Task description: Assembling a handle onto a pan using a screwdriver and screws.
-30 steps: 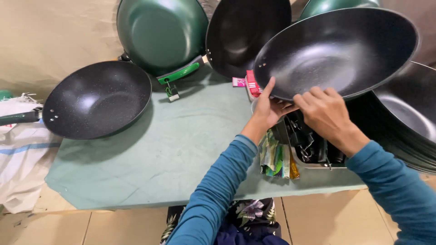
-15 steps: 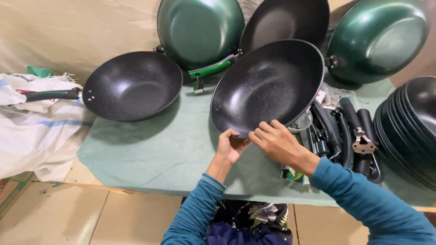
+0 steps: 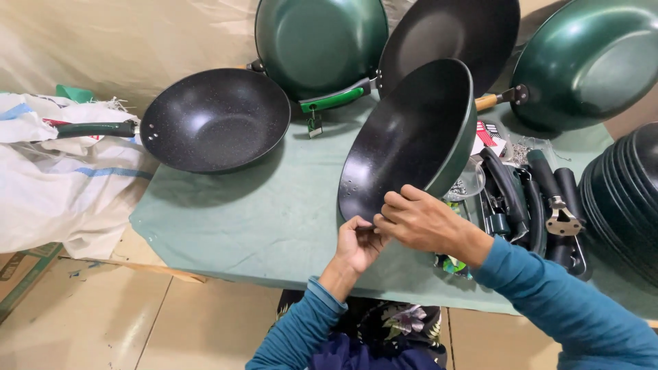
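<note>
A black speckled wok (image 3: pixel 411 137) with a green outside stands tilted on its edge above the green-covered table (image 3: pixel 274 226); it has no handle on it. My right hand (image 3: pixel 421 220) grips its lower rim from the right. My left hand (image 3: pixel 358 244) is just below, fingers pinched against the same spot on the rim. What the fingertips hold there is hidden.
A finished black wok with a green handle (image 3: pixel 216 120) lies at the left. Three more woks (image 3: pixel 319 41) lean against the back wall. Loose black handles (image 3: pixel 541 205) lie in a tray at right, beside a stack of pans (image 3: pixel 624 199). A white sack (image 3: pixel 55 178) hangs at left.
The wok has come down from the right to the middle of the table and tipped up steeper on its edge. Both hands stayed at its lower rim.
</note>
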